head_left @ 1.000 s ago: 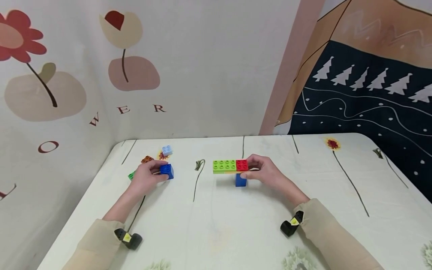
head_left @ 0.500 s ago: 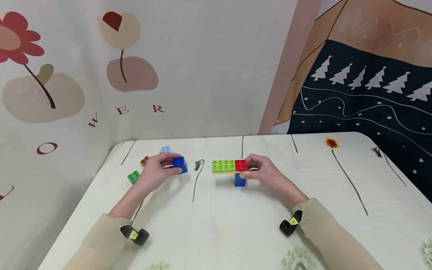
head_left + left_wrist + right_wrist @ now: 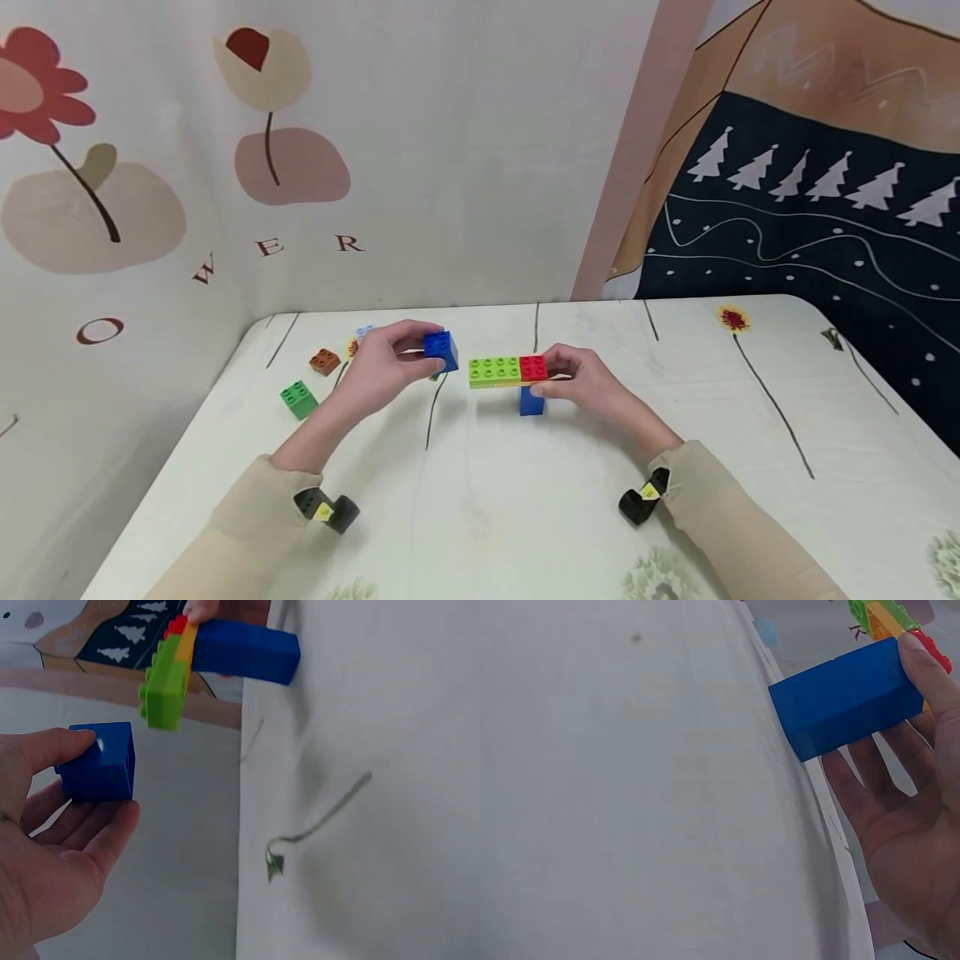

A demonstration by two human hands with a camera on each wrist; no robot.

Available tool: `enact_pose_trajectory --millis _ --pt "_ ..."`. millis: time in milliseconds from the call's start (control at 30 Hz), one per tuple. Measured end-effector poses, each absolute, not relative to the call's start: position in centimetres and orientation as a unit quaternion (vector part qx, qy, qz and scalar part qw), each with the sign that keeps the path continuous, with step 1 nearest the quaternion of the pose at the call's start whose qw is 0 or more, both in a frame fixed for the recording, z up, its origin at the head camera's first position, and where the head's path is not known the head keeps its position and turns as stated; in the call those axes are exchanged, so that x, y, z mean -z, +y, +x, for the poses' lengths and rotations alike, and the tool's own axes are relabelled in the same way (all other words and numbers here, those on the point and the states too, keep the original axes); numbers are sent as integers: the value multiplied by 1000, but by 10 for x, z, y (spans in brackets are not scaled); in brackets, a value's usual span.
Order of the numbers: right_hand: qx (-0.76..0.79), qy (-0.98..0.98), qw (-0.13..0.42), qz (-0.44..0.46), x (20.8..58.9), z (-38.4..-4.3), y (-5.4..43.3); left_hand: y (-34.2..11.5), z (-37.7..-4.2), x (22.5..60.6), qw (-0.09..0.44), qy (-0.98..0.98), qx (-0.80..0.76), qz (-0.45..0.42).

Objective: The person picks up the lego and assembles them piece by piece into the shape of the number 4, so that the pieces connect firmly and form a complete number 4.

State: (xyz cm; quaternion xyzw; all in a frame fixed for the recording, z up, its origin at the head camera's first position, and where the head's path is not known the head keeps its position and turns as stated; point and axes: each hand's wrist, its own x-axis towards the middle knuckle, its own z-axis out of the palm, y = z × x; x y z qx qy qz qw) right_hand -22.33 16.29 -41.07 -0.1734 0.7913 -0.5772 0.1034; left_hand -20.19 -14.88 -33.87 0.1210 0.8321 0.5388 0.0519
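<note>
My left hand [image 3: 378, 367] pinches a blue toy brick [image 3: 441, 351] between thumb and fingers, held up off the table left of the built piece. In the left wrist view this blue brick [image 3: 101, 761] shows its hollow underside turned to the right. My right hand [image 3: 588, 382] grips the built piece at its right end. That piece has a lime green brick [image 3: 494, 372] and a red brick [image 3: 533, 367] side by side on an orange-yellow layer [image 3: 187, 645]. Below them a column of two stacked blue bricks [image 3: 847, 697] reaches down at the red end; the lime end overhangs.
On the white table cloth [image 3: 480, 508] at the left lie a green brick [image 3: 299, 400] and an orange-brown brick [image 3: 325, 361]. A light blue brick [image 3: 363, 331] is partly hidden behind my left hand. A printed wall cloth [image 3: 450, 167] stands behind the table's far edge.
My left hand has carried the blue brick up and to the right, toward the lime end of the built piece, uncovering the green and orange-brown bricks. My right hand keeps its hold in place.
</note>
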Motion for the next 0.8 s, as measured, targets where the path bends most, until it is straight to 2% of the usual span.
enact_pose_trajectory --millis 433,800 --pt "580 790 102 -169 411 -223 163 -91 -206 330 55 813 -551 179" --pt "582 785 104 -184 412 -224 164 -65 -212 335 60 791 -567 221"
